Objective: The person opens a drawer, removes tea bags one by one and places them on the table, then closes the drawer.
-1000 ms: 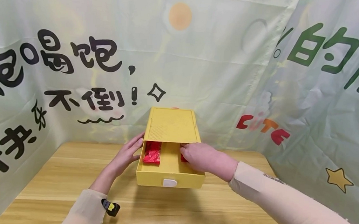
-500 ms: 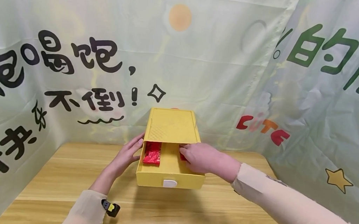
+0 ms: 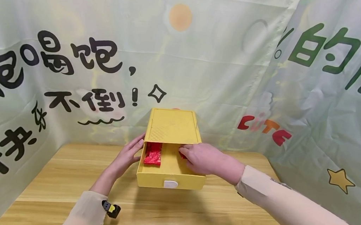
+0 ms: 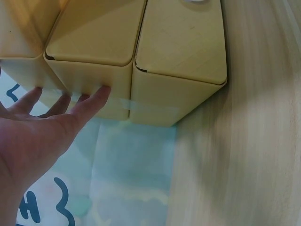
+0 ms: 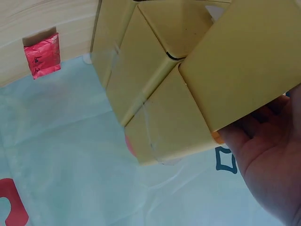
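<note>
A yellow drawer cabinet [image 3: 174, 124] stands at the back of the table with its top drawer [image 3: 151, 180] pulled out. Along the drawer's left wall lies a shiny red packet [image 3: 153, 154]. My right hand [image 3: 208, 159] reaches in over the right side and pinches a second red packet [image 3: 182, 155], mostly hidden by the fingers. In the right wrist view the drawer's side wall covers the fingertips. My left hand [image 3: 128, 158] rests against the cabinet's left side. Its fingers are extended on the yellow wall [image 4: 89, 75] in the left wrist view.
Another red packet [image 5: 43, 55] lies on the wooden table behind the cabinet's right side. A printed cloth [image 3: 202, 75] hangs close behind and at both sides. The drawer, with a white handle [image 3: 170, 184], juts out over the tabletop [image 3: 166, 217].
My right hand has shifted slightly left and deeper into the drawer, the pinched red packet moving with it. The left hand and the other packet in the drawer have stayed put.
</note>
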The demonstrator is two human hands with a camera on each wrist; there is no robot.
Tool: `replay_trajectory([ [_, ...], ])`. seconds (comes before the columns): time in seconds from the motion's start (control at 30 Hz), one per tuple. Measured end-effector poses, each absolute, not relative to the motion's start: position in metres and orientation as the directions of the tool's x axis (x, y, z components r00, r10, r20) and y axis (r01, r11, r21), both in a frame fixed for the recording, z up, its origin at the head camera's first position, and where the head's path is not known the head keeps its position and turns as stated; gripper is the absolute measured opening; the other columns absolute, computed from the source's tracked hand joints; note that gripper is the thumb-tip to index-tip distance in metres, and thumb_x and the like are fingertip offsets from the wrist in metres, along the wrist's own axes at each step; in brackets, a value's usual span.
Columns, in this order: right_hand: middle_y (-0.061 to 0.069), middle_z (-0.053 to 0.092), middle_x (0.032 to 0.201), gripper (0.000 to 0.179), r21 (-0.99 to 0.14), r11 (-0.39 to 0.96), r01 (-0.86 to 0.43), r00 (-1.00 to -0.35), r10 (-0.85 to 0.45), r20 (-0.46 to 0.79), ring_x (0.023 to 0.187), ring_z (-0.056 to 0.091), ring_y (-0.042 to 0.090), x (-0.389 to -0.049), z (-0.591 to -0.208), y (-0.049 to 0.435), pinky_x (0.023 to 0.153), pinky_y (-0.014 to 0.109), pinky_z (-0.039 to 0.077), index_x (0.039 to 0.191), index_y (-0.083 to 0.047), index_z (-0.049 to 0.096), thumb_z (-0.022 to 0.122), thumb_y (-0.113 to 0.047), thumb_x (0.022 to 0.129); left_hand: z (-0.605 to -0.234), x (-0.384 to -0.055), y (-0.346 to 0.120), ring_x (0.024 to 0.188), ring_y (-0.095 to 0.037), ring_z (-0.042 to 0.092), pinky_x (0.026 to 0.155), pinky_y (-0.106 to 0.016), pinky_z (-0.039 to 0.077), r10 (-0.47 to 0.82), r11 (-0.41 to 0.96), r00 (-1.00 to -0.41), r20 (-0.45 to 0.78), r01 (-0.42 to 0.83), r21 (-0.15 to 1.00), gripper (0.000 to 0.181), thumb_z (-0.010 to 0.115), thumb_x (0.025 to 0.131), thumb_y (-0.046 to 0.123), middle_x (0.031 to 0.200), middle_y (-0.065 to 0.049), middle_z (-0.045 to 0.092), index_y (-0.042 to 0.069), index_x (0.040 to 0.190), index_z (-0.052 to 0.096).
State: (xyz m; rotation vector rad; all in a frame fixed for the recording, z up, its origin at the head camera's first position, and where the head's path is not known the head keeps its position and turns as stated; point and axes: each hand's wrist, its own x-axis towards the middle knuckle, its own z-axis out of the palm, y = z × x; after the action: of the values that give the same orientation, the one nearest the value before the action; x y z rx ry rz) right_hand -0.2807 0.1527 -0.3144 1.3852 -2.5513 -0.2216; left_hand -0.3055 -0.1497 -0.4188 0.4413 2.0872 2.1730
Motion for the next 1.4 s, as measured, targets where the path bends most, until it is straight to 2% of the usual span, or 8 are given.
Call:
replay_trajectory([
  [0.17, -0.002, 0.062, 0.085, 0.012, 0.261, 0.539, -0.801, -0.516, -0.842, 0.158, 0.069, 0.060, 0.015, -0.2802, -0.3153, 0.1528, 0.064, 0.034, 0.058, 0.104, -0.006, 0.066, 0.068, -0.012, 0.094, -0.4189, -0.3050, -0.1493, 0.154, -0.037, 0.025, 0.117, -0.066, 0.034, 0.263, -0.061, -0.954, 0.144, 0.132, 0.989, 0.063, 0.044, 0.112, 0.037, 0.171, -0.012, 0.024, 0.011, 0.166, 0.025],
  [0.53, -0.001, 0.068, 0.092, 0.020, 0.230, 0.530, -0.816, -0.482, -0.844, 0.235, 0.074, 0.066, 0.016, -0.2792, -0.3170, 0.1570, 0.067, 0.033, 0.060, 0.111, -0.004, 0.068, 0.065, -0.004, 0.091, -0.4182, -0.3041, -0.1479, 0.154, -0.036, 0.027, 0.117, -0.065, 0.036, 0.266, -0.068, -0.952, 0.149, 0.136, 0.988, 0.062, 0.045, 0.112, 0.037, 0.170, -0.011, 0.026, 0.013, 0.166, 0.026],
  [0.67, 0.001, 0.073, 0.100, 0.025, 0.212, 0.518, -0.829, -0.463, -0.847, 0.261, 0.080, 0.071, 0.018, -0.2797, -0.3184, 0.1588, 0.070, 0.035, 0.062, 0.117, -0.003, 0.067, 0.065, -0.002, 0.092, -0.4182, -0.3037, -0.1479, 0.154, -0.036, 0.026, 0.117, -0.066, 0.035, 0.265, -0.068, -0.953, 0.150, 0.136, 0.988, 0.062, 0.045, 0.112, 0.037, 0.170, -0.011, 0.025, 0.013, 0.166, 0.026],
  [0.87, 0.004, 0.076, 0.112, 0.032, 0.166, 0.521, -0.837, -0.469, -0.841, 0.271, 0.087, 0.074, 0.021, -0.2786, -0.3179, 0.1601, 0.076, 0.038, 0.064, 0.127, -0.005, 0.066, 0.066, -0.004, 0.095, -0.4190, -0.3043, -0.1482, 0.154, -0.036, 0.026, 0.118, -0.066, 0.033, 0.263, -0.072, -0.954, 0.147, 0.132, 0.989, 0.062, 0.045, 0.112, 0.037, 0.170, -0.011, 0.025, 0.013, 0.166, 0.026],
  [1.1, 0.001, 0.074, 0.106, 0.029, 0.104, 0.512, -0.853, -0.463, -0.834, 0.300, 0.080, 0.071, 0.016, -0.2786, -0.3169, 0.1616, 0.075, 0.034, 0.063, 0.125, -0.007, 0.065, 0.066, -0.003, 0.096, -0.4185, -0.3040, -0.1489, 0.155, -0.037, 0.024, 0.117, -0.065, 0.036, 0.259, -0.056, -0.954, 0.150, 0.140, 0.989, 0.062, 0.043, 0.113, 0.037, 0.171, -0.013, 0.023, 0.011, 0.166, 0.025],
  [1.4, -0.003, 0.075, 0.107, 0.020, -0.050, 0.498, -0.866, -0.490, -0.823, 0.287, 0.091, 0.072, 0.011, -0.2783, -0.3094, 0.1620, 0.084, 0.029, 0.062, 0.120, -0.007, 0.067, 0.067, -0.007, 0.101, -0.4178, -0.3034, -0.1484, 0.154, -0.036, 0.026, 0.117, -0.064, 0.037, 0.254, -0.053, -0.957, 0.140, 0.130, 0.990, 0.062, 0.044, 0.112, 0.038, 0.170, -0.011, 0.025, 0.013, 0.166, 0.026],
])
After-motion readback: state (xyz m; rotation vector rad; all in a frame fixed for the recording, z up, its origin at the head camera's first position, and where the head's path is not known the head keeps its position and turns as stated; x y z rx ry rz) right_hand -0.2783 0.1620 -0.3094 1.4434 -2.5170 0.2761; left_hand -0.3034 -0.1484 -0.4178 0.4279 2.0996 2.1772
